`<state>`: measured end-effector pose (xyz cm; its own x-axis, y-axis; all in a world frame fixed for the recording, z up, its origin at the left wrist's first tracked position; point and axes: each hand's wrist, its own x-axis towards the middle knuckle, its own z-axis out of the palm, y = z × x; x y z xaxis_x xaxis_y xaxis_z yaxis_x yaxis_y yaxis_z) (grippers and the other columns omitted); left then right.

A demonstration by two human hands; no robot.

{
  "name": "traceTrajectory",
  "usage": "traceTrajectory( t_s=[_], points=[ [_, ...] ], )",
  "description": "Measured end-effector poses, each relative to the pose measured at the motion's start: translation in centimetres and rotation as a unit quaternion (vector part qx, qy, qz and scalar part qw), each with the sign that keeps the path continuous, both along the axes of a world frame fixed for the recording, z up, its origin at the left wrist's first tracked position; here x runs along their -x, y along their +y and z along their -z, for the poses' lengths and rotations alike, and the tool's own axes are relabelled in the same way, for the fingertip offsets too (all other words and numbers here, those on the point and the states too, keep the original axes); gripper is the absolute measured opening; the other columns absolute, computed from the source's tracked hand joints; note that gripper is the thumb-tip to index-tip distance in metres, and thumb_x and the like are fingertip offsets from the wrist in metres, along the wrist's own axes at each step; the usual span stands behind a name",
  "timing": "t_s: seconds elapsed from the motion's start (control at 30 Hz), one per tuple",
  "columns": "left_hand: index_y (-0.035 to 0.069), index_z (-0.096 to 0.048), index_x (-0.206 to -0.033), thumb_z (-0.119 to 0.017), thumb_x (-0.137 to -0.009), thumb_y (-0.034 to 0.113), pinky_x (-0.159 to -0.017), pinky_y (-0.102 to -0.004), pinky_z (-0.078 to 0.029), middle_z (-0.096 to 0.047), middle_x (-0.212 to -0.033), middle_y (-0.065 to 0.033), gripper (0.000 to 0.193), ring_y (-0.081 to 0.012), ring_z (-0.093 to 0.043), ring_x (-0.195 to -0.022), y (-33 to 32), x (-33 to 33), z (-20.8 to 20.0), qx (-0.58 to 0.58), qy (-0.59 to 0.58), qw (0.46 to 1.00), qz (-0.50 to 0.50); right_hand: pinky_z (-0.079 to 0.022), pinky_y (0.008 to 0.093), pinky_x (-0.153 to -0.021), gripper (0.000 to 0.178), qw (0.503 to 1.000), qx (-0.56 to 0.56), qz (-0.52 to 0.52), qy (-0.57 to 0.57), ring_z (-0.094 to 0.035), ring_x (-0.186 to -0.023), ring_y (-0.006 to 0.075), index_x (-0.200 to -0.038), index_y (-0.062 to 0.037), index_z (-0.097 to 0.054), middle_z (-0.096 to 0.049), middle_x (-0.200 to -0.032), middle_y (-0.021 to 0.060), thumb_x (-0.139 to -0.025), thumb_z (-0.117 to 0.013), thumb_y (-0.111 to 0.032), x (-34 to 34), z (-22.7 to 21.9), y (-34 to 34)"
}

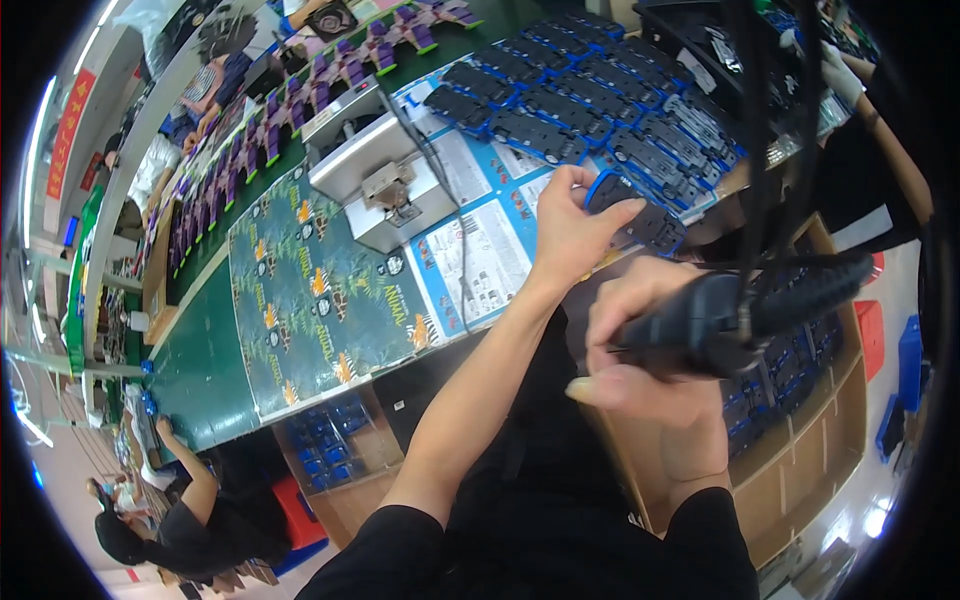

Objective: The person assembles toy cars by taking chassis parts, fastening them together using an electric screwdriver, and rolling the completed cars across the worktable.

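Observation:
My left hand (pixel 572 225) pinches a flat black-and-blue plastic toy chassis (pixel 650 222) between thumb and fingers, over the table's near edge. In my right hand (pixel 680 400) is a black electric screwdriver (pixel 700 325), blurred by motion, with the fingers curled round its body and the thumb stretched out below. The tool's tip cannot be made out. Just beyond my left hand, rows of similar black-and-blue chassis (pixel 545 130) lie close together on the table. A silver box-shaped machine (pixel 385 180) with a small metal mechanism on its front stands left of that hand.
Printed sheets (pixel 480 265) cover part of the green table (pixel 200 390). Dark cables (pixel 765 130) hang at right. Cardboard boxes with blue parts stand below, right (pixel 820 465) and left (pixel 375 465). Purple-and-green parts (pixel 260 140) line the far side. Other people work at left and right.

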<state>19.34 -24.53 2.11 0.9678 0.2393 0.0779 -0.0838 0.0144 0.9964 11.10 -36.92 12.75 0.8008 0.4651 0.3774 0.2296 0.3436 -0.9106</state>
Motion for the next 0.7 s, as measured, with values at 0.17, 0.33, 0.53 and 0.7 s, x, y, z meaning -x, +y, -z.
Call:
traceTrajectory(
  t_s=[0.17,0.33,0.53,0.7],
  points=[
    [0.002,-0.063,-0.105,-0.075,-0.081,-0.001,-0.078,-0.0320,-0.055,-0.069,-0.092,-0.0058,0.026,-0.0153,-0.067,-0.081,9.3,9.2,-4.9,0.182,-0.060,0.976,-0.107,-0.042,0.0220,-0.053,0.032,0.998,-0.004,0.037,0.057,-0.054,-0.056,0.0070,-0.076,-0.0052,-0.065,-0.059,-0.065,-0.0002,-0.064,-0.091,-0.019,0.2,-1.4,0.9],
    [0.001,-0.058,-0.115,-0.049,-0.102,0.041,-0.084,-0.0429,-0.058,-0.068,-0.104,-0.0143,0.042,-0.0263,-0.068,-0.090,17.8,15.2,-1.6,0.394,-0.016,0.905,-0.160,-0.046,0.0274,-0.054,0.015,0.987,-0.121,-0.028,0.104,-0.053,-0.052,0.0123,-0.084,-0.0012,-0.057,-0.057,-0.067,0.0056,-0.082,-0.069,-0.010,-2.5,-0.5,4.8],
    [0.002,-0.060,-0.107,-0.055,-0.101,0.034,-0.063,-0.0338,-0.060,-0.070,-0.090,-0.0145,0.033,-0.0213,-0.071,-0.073,17.8,17.9,-0.3,0.284,0.016,0.943,-0.172,-0.041,0.0301,-0.057,0.016,0.970,-0.223,-0.084,-0.037,-0.047,-0.053,0.0137,-0.097,-0.0050,-0.052,-0.048,-0.067,0.0044,-0.097,-0.049,-0.021,-3.1,-1.6,11.8],
    [0.002,-0.059,-0.109,-0.063,-0.097,0.025,-0.062,-0.0297,-0.058,-0.070,-0.093,-0.0125,0.026,-0.0170,-0.070,-0.075,17.9,18.7,0.6,0.248,-0.017,0.959,-0.139,-0.047,0.0330,-0.058,0.012,0.967,-0.224,-0.089,-0.078,-0.051,-0.053,0.0170,-0.094,-0.0030,-0.050,-0.050,-0.067,0.0073,-0.095,-0.052,-0.015,-2.1,-2.5,16.8]
  ],
)
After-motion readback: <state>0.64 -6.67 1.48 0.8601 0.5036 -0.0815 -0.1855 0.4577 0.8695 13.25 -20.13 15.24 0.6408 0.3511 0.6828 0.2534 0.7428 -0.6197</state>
